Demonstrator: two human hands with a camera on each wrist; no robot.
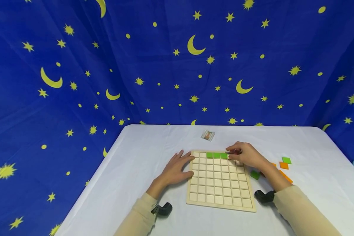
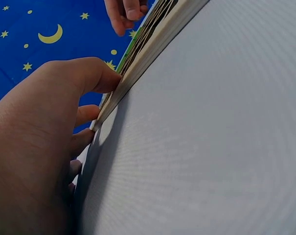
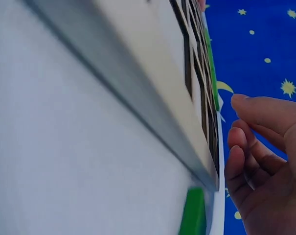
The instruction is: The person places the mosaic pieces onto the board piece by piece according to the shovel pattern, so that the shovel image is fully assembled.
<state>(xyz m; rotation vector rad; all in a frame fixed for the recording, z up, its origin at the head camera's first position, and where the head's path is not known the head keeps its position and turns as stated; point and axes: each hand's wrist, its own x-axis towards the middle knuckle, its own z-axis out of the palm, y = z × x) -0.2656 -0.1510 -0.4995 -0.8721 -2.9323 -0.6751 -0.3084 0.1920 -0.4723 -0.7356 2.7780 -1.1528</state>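
A wooden grid board (image 1: 219,207) lies on the white table, with three green square tiles (image 1: 216,155) side by side in its far row. My left hand (image 1: 177,168) rests at the board's left edge, fingers spread and fingertips touching the rim; the left wrist view shows the thumb against that rim. Over the far right part of the board is my right hand (image 1: 246,154), just right of the green tiles. Its fingers (image 3: 237,155) bend loosely near the thumb in the right wrist view, and I see no tile between them. The inner palm is shadowed.
Loose tiles lie right of the board, partly under the right forearm: a green tile (image 1: 286,160), an orange tile (image 1: 284,165) and another green tile (image 1: 255,175) among them. A small patterned card (image 1: 207,135) lies beyond the board. A blue star-patterned curtain (image 1: 165,65) hangs behind the table.
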